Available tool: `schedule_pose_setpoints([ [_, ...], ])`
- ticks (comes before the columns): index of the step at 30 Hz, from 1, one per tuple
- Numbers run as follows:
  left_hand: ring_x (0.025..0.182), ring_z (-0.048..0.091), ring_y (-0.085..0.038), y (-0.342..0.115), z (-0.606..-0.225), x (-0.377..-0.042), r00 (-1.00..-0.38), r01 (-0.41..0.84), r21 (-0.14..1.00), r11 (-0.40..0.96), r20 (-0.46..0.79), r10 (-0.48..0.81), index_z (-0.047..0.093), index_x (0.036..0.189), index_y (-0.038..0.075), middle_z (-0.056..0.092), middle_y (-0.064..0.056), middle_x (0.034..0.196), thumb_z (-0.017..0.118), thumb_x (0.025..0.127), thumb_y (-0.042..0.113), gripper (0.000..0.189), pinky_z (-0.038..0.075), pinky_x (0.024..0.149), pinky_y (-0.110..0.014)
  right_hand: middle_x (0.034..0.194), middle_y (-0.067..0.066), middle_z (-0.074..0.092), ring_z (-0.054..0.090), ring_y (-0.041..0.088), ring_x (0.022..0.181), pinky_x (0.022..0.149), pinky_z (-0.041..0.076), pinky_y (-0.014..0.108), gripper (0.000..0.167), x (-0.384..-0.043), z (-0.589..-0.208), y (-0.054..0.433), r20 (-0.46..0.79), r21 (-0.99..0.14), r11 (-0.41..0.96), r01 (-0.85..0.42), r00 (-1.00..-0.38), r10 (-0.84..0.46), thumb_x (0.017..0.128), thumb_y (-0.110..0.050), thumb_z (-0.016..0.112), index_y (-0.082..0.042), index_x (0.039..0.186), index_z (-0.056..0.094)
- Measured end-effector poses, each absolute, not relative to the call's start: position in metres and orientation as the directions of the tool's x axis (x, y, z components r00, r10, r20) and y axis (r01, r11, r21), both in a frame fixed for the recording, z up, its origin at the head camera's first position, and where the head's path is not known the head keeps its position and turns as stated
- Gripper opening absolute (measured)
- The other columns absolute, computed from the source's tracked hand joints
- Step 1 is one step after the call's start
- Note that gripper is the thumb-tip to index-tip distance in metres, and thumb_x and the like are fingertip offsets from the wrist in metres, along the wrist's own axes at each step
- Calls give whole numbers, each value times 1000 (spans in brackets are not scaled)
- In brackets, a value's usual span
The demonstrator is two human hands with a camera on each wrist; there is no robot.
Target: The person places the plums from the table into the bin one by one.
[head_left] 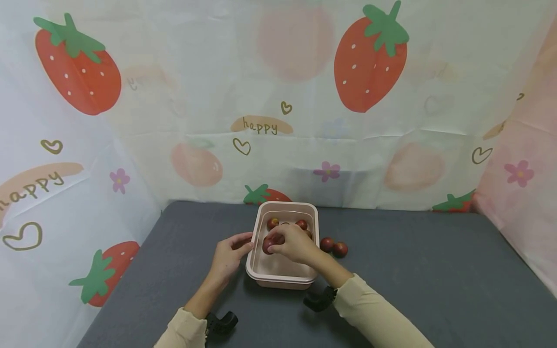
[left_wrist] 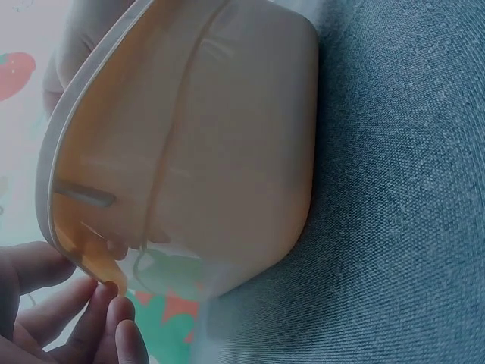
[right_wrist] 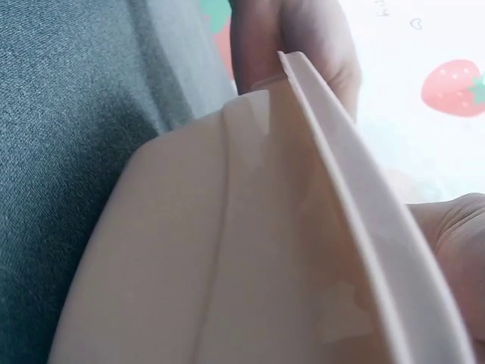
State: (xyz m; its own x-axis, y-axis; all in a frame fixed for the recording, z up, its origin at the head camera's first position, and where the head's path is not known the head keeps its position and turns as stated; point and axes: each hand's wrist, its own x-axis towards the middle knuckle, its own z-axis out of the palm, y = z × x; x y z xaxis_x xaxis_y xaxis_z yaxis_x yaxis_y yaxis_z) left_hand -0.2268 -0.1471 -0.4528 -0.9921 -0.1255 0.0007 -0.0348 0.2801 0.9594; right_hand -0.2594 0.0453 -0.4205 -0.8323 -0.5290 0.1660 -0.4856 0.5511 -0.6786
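Observation:
A pale pink plastic container (head_left: 283, 279) stands on the dark grey table. My left hand (head_left: 227, 256) is at its left side, thumb and fingertips touching the rim from outside. In the left wrist view, the fingers (left_wrist: 83, 322) of that hand meet the rim near one corner. My right hand (head_left: 293, 243) reaches over the right rim into the container. Between thumb and fingers it pinches a round dark red fruit (head_left: 267, 244). Behind that hand, similar fruits (head_left: 272, 223) lie inside, partly hidden. In the right wrist view the container's outer wall (right_wrist: 167, 250) hides the held fruit.
Two more dark red fruits (head_left: 333, 247) lie side by side on the table, just right of the container. A cloth (head_left: 204, 96) printed with strawberries hangs behind and beside the table (head_left: 417, 270). A black wrist mount (head_left: 320, 298) sits under each forearm.

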Motion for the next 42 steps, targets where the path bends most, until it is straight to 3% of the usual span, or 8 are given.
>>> schedule_pose_setpoints([
  [9,105,63,-21,-147,-454,-227,-993,-25,961,274,9,-121,67,120,1,69,-17,117,65,92,9,29,53,86,-28,91,2,71,63,13,83,75,52,29,19,-262,-426,36,100,-665,592,-454,-841,-532,84,-14,75,-8,102,71],
  [36,111,61,-23,-147,-452,-227,-993,-44,959,282,-11,-118,66,123,4,68,-15,120,64,93,11,32,50,95,-39,87,2,68,60,15,81,76,52,34,19,-268,-438,32,60,-562,681,-470,-844,-533,84,-16,75,-9,101,70],
  [42,110,62,-23,-147,-452,-226,-992,-50,961,273,-16,-128,67,123,5,68,-14,120,65,92,12,31,51,94,-39,88,2,71,62,12,81,77,52,30,17,-267,-436,33,81,-602,635,-485,-827,-556,85,-17,75,-7,99,71],
])
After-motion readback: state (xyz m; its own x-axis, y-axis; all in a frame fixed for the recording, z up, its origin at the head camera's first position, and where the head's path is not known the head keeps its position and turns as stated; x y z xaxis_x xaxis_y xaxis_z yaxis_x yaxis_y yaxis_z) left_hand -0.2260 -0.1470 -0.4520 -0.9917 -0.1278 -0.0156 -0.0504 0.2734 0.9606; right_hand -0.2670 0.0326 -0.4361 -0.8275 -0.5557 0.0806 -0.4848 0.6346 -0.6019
